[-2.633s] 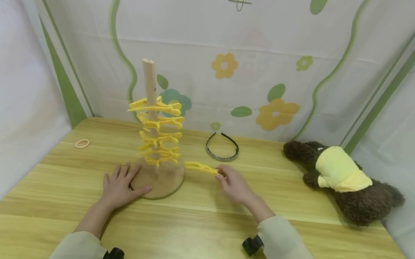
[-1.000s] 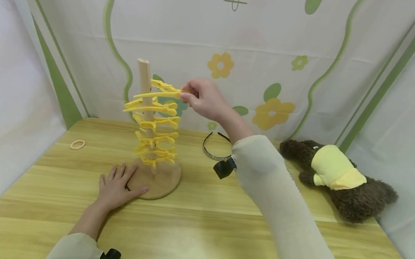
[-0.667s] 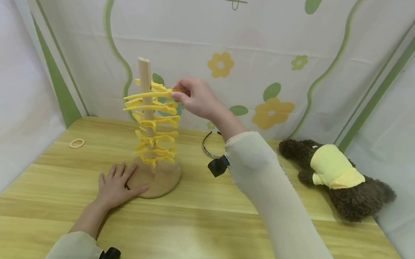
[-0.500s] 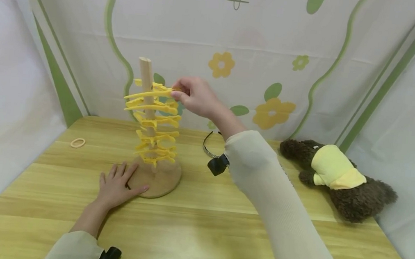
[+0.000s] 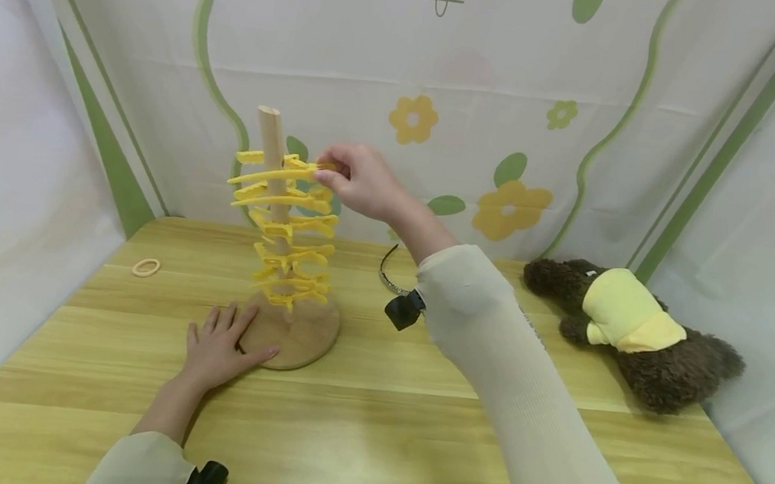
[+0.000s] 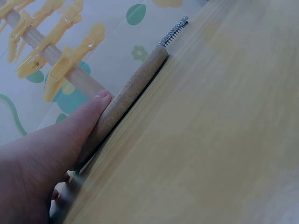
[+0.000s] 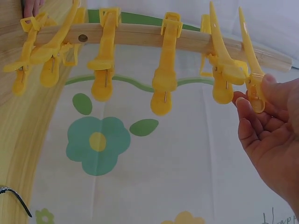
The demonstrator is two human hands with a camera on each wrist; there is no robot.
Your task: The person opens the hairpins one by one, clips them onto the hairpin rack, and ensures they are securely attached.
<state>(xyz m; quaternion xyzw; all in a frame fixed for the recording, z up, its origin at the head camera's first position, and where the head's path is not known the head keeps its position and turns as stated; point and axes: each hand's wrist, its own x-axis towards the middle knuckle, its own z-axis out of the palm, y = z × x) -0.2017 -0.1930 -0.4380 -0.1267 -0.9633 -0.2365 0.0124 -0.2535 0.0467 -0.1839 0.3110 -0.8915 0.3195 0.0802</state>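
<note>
A wooden post stands upright on a round wooden base. Several yellow hair clips are clamped on it one above another. My right hand pinches the handle end of the topmost yellow hair clip between thumb and fingers. That clip's long prongs lie on either side of the post, close above the clip below it. My left hand rests with fingers spread at the base's left edge. Its thumb lies on top of the base, as the left wrist view also shows.
A dark headband with a glittering band lies behind my right forearm, partly hidden. To the left is a small beige ring. A brown plush toy in a yellow shirt lies at the right. A patterned white cloth hangs behind the table.
My right hand has lifted the hair clip from beside the base up to the post, then leftward so its prongs straddle it. My left hand has stayed on the base.
</note>
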